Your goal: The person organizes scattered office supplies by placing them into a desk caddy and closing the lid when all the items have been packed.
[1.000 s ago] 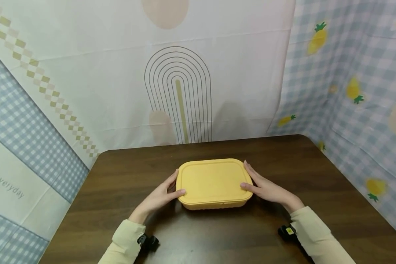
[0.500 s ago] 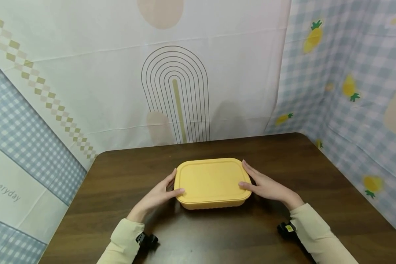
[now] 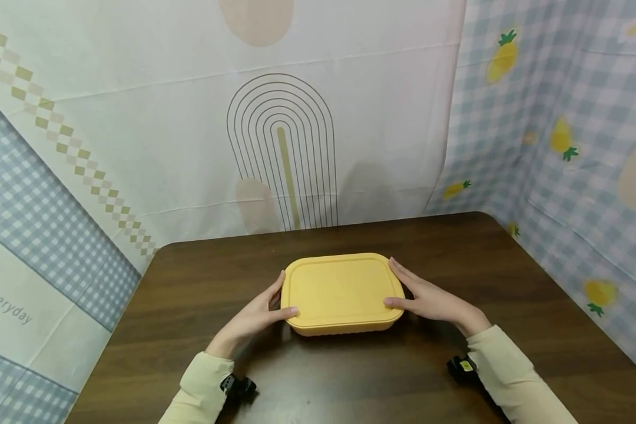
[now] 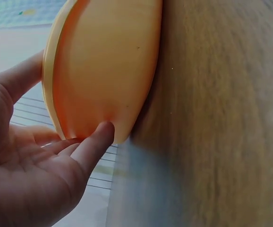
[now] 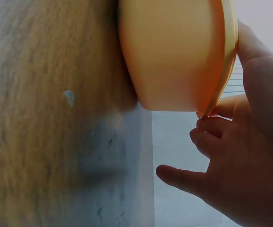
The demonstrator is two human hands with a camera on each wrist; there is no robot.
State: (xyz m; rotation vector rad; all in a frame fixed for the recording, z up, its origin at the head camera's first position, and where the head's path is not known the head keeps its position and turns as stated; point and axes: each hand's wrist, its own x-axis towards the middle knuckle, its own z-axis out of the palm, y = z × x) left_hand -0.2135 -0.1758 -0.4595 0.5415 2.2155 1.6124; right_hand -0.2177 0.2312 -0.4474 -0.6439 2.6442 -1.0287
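Observation:
A yellow rectangular food container (image 3: 344, 288) with rounded corners and a flat yellow lid sits on the dark wooden table. At its left end my left hand (image 3: 254, 315) grips it, thumb on top of the lid. In the left wrist view, the fingers (image 4: 98, 144) reach under the lid's rim and one fingertip touches the side wall. My right hand (image 3: 429, 300) holds the opposite end, its thumb also lying on the lid. The right wrist view shows fingers (image 5: 212, 130) at the rim and the little finger sticking out from the container wall (image 5: 174, 52).
The brown table (image 3: 217, 265) extends around the container on all sides. Behind it hangs a pale cloth (image 3: 191, 147) printed with arches, and a checked cloth with pineapples (image 3: 509, 118) hangs at the right. Each wrist wears a small black camera (image 3: 238, 387).
The head view has shifted a little, moving the whole scene slightly left. Both hands keep the same hold, and the container stays in place on the table.

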